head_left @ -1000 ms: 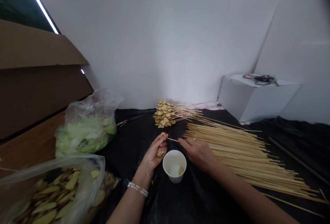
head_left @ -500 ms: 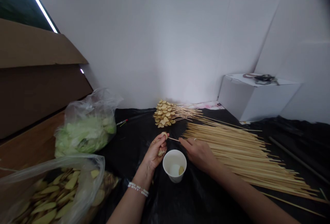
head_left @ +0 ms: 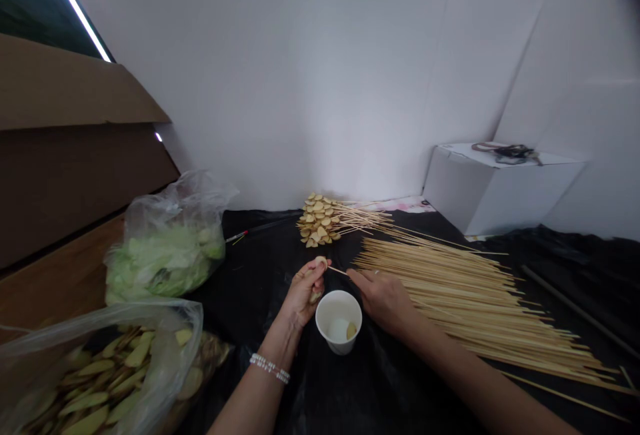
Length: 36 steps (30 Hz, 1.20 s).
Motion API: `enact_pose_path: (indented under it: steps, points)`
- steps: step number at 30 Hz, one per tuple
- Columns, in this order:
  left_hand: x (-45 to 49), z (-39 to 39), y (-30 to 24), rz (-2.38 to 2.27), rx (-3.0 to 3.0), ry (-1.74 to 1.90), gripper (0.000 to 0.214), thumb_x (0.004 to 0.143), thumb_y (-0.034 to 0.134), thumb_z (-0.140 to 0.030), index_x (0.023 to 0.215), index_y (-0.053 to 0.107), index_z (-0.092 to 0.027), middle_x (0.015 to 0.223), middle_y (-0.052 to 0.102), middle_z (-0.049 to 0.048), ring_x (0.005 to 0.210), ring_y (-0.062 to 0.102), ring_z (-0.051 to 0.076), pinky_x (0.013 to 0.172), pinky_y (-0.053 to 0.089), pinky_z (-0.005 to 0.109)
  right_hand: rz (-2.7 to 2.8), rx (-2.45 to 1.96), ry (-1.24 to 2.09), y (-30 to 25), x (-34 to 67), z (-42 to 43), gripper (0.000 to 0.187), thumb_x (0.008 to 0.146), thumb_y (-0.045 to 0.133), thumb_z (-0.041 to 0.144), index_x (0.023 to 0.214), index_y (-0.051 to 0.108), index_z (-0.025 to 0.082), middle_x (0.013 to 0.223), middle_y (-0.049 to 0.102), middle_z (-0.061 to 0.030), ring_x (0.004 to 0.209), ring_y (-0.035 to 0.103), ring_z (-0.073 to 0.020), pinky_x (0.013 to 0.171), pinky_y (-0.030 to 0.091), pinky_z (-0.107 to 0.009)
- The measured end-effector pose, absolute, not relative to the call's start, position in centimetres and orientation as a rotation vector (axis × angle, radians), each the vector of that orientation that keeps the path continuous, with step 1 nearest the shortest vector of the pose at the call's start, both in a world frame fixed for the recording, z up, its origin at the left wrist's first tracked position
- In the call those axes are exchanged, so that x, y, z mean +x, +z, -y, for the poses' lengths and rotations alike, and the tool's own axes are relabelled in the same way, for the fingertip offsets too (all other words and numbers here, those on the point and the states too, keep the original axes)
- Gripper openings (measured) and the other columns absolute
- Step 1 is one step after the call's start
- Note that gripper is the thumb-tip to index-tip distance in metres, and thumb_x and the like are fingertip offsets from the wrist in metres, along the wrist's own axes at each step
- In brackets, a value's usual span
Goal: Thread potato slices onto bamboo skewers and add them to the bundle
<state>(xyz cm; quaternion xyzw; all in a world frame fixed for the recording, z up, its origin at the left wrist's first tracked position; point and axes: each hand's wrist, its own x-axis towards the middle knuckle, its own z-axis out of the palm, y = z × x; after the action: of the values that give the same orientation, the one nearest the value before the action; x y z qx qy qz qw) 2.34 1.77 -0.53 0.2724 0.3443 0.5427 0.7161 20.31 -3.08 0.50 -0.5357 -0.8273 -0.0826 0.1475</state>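
Your left hand [head_left: 303, 291] pinches a pale slice [head_left: 320, 261] near the middle of the black plastic sheet [head_left: 250, 268]. Your right fingers [head_left: 360, 277] seem narrowed on a bamboo skewer [head_left: 338, 271]; a slipping grip could drop the slice into the paper cup [head_left: 339, 321] just below.

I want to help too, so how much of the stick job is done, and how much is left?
Done: a pile of sticks already has slices on them. In hand: the left hand holds a slice on a stick, and the right hand holds that stick's other end. Left: many bare sticks lie spread out, and a bag holds lots of slices.
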Motion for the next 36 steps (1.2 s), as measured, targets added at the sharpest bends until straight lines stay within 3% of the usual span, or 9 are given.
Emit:
enact_pose_path:
  steps: [4, 7, 12, 18, 27, 36]
  points:
    - [2.5, -1.8, -0.5, -0.791, 0.599, 1.209, 0.040, 0.049, 0.087, -0.021, 0.080, 0.065, -0.011, 0.084, 0.066, 0.0027, 0.043, 0.037, -0.004, 0.035, 0.026, 0.008, 2.397, -1.545, -0.281, 0.3, 20.6, 2.8, 0.037, 0.089, 0.043, 0.015, 0.124, 0.053, 0.023, 0.093, 0.067, -0.0060, 0.075, 0.060, -0.0153, 0.059, 0.034, -0.025]
    - [2.5, -1.8, -0.6, -0.804, 0.626, 1.211, 0.038, 0.050, 0.087, -0.025, 0.078, 0.066, -0.011, 0.074, 0.062, 0.0008, 0.043, 0.038, -0.003, 0.034, 0.025, 0.008, 2.396, -1.530, -0.300, 0.3, 20.8, 2.7, 0.037, 0.089, 0.043, 0.014, 0.124, 0.052, 0.022, 0.094, 0.067, -0.0063, 0.076, 0.059, -0.0156, 0.058, 0.032, -0.026]
    - [2.3, -1.9, -0.6, -0.792, 0.658, 1.202, 0.038, 0.052, 0.086, -0.034, 0.075, 0.065, -0.012, 0.063, 0.053, -0.0026, 0.042, 0.035, -0.001, 0.034, 0.023, 0.009, 2.310, -1.516, -0.258, 0.6, 20.9, 2.6, 0.024, 0.094, 0.037, 0.021, 0.098, 0.060, 0.019, 0.082, 0.064, -0.0042, 0.072, 0.055, -0.0155, 0.058, 0.027, -0.027]
    - [2.2, -2.1, -0.7, -0.788, 0.693, 1.199, 0.036, 0.053, 0.085, -0.035, 0.069, 0.064, -0.011, 0.058, 0.045, -0.0049, 0.042, 0.030, -0.002, 0.035, 0.022, 0.008, 2.267, -1.443, -0.297, 0.6, 21.1, 2.5, 0.019, 0.084, 0.045, 0.006, 0.081, 0.060, 0.018, 0.078, 0.061, -0.0036, 0.074, 0.051, -0.0161, 0.062, 0.027, -0.028]
    - [2.6, -2.0, -0.9, -0.829, 0.711, 1.228, 0.039, 0.050, 0.086, -0.035, 0.075, 0.069, -0.010, 0.064, 0.053, -0.0020, 0.043, 0.033, -0.002, 0.036, 0.024, 0.010, 2.281, -1.447, -0.349, 0.7, 21.1, 2.6, 0.024, 0.079, 0.043, 0.001, 0.083, 0.059, 0.017, 0.080, 0.061, -0.0047, 0.074, 0.049, -0.0163, 0.063, 0.026, -0.028]
    - [2.7, -2.0, -1.0, -0.840, 0.719, 1.256, 0.040, 0.048, 0.087, -0.035, 0.072, 0.069, -0.010, 0.066, 0.055, -0.0006, 0.044, 0.033, -0.001, 0.036, 0.024, 0.009, 2.253, -1.455, -0.195, -0.6, 20.9, 2.1, 0.022, 0.091, 0.038, 0.014, 0.081, 0.057, 0.018, 0.075, 0.061, -0.0033, 0.070, 0.051, -0.0148, 0.061, 0.025, -0.028]
